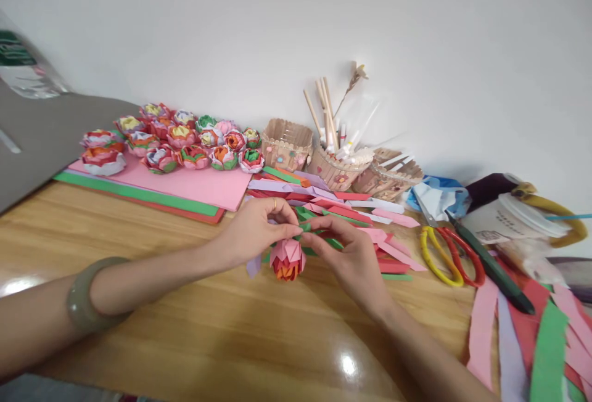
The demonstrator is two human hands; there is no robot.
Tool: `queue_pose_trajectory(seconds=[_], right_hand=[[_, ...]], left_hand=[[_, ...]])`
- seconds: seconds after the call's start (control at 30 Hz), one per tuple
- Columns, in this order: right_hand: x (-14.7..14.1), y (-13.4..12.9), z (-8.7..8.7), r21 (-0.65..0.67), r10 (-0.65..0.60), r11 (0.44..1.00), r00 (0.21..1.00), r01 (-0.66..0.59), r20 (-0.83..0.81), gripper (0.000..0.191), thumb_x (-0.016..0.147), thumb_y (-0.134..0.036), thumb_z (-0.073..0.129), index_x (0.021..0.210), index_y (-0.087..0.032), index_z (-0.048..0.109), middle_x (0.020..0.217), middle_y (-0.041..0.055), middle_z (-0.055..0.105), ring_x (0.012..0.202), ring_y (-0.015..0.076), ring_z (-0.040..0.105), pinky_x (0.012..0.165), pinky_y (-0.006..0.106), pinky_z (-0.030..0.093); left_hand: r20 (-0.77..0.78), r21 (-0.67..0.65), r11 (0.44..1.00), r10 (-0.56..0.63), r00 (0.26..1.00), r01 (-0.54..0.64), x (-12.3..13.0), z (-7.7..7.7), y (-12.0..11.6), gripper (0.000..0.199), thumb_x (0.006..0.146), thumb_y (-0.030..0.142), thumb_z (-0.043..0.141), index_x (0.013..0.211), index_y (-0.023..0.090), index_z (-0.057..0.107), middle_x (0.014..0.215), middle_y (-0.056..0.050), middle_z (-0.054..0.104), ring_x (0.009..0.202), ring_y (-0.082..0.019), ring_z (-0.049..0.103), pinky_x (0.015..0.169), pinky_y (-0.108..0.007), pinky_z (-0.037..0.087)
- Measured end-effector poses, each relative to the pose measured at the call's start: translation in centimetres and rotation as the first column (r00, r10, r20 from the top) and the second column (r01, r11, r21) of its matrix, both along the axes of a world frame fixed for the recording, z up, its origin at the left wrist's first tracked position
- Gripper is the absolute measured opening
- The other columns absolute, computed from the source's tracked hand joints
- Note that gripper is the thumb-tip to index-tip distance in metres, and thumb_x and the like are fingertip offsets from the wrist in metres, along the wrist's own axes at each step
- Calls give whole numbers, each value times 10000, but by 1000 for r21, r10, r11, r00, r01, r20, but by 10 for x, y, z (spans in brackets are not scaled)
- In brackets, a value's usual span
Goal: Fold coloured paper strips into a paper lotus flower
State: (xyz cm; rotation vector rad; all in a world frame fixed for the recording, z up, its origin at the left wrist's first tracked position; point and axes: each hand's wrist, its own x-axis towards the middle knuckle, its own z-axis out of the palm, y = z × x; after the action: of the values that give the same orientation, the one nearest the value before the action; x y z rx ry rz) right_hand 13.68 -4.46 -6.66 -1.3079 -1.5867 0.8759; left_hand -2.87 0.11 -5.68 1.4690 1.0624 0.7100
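Observation:
A folded paper flower [287, 255], pink above and orange-red below, hangs with its petals downward over the wooden table. Green paper [304, 228] shows at its top, between my fingertips. My left hand [263, 229], coming in from the left, pinches that top. From the other side my right hand [345, 251] has thumb and fingers closed on the green paper too. Just behind both hands lies a heap of folded paper strips [319, 195] in red, pink, purple, white and green. Exactly how the green paper joins the flower is hidden by the fingers.
Finished paper flowers [194, 155] stand on pink sheets [222, 187] at the left back. Patterned baskets [340, 168] with sticks line the wall. Scissors [441, 257], a dark green pen-shaped tool [493, 263], a white tub [509, 220] and loose paper strips [548, 340] lie at the right.

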Motion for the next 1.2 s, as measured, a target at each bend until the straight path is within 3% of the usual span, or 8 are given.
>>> queue_pose_trajectory(seconds=[0.1,0.3,0.47,0.63,0.7,0.77,1.03,1.2], right_hand=[[1,2,-1,-130,27,991,997,-36,-73,149,760,-312,651,730,-181,587,689,0,607,643,139,569,600,262,461],[3,5,0,-160,54,984,988,-77,-143,158,748,-306,651,716,-173,572,658,-20,563,595,105,521,552,231,420],[3,6,1,-222,102,967,988,-127,-120,142,748,-306,634,758,-175,579,623,-29,565,531,100,510,484,221,394],[1,1,-2,28,49,998,965,-58,256,71,793,-219,565,744,-183,602,674,18,653,592,142,583,546,255,439],[1,-1,-4,187,-10,980,915,-71,402,107,806,-197,534,738,-182,616,681,38,666,602,159,593,562,272,443],[2,-1,-3,246,-18,964,900,-100,435,109,806,-184,528,760,-178,626,689,46,670,615,167,604,574,274,455],[4,4,5,39,57,997,978,-66,200,93,773,-176,567,803,-169,654,724,26,679,663,153,611,618,262,485],[8,8,5,-171,163,972,987,-158,13,117,774,-235,599,796,-172,695,740,16,691,675,152,620,624,264,486]], left_hand=[[43,-50,997,-50,998,52,-2,-1,3,88,676,211,641,649,157,577,571,41,582,521,-91,521,502,-206,400],[168,-307,928,-168,971,213,-4,-4,15,147,601,180,702,716,146,619,629,41,621,566,-82,558,558,-204,443],[146,-281,937,-170,975,206,-3,-2,15,106,567,130,689,606,144,592,548,61,575,512,-73,517,537,-208,434],[112,-205,967,-132,985,153,-2,-10,13,116,571,148,670,597,152,558,562,39,594,508,-92,533,509,-217,424],[96,-142,980,-129,987,141,-2,-13,12,105,588,158,656,609,158,554,576,31,596,526,-103,544,514,-225,428],[87,-96,987,-124,988,132,-2,-14,11,98,600,165,647,616,162,550,591,25,596,549,-113,554,524,-232,433],[69,2,995,-97,993,98,-2,-7,5,86,653,182,635,623,164,556,626,16,596,586,-113,549,563,-237,441],[118,-43,994,-95,988,101,-2,-3,9,129,648,192,667,611,161,548,609,25,592,570,-104,550,566,-232,448]])
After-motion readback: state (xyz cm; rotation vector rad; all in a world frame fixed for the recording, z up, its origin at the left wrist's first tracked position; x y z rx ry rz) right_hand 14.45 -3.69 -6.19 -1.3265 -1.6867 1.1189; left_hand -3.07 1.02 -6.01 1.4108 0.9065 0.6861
